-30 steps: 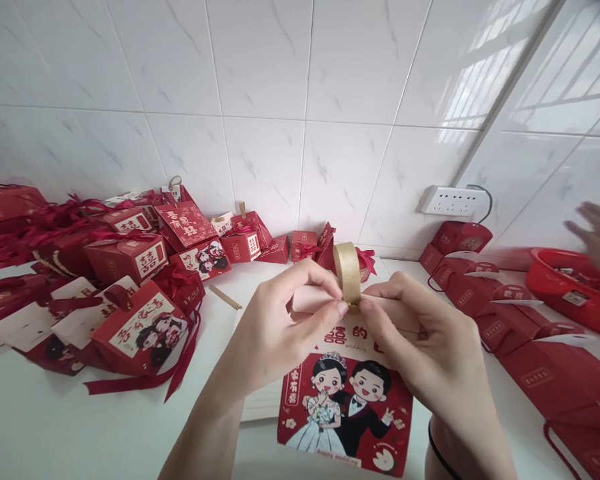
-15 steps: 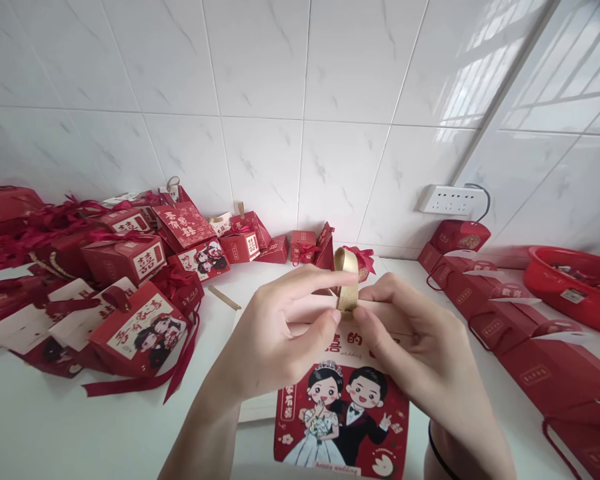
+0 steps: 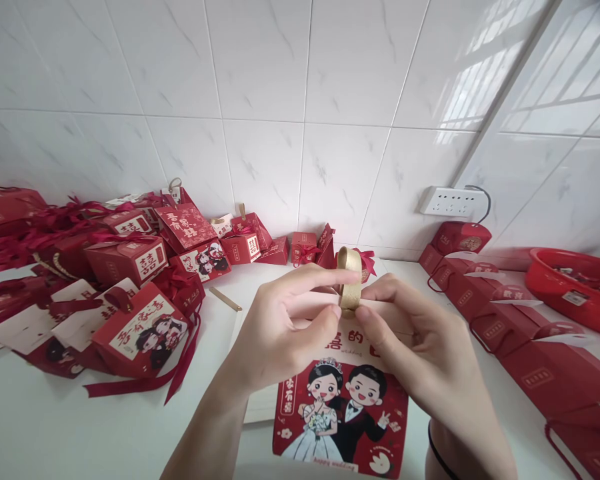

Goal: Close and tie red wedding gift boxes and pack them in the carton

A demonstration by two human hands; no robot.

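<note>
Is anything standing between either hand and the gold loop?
Nothing visible: the left hand has its fingers at the gold loop, and the right hand holds the top of the printed carton beside it.

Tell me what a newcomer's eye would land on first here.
Probably the gold loop at front centre, between the left hand and right hand, atop a carton printed with a cartoon bridal couple. Next, perhaps, the heap of red boxes on the left. On the right, a row of red cartons runs beside a red basin.
</note>
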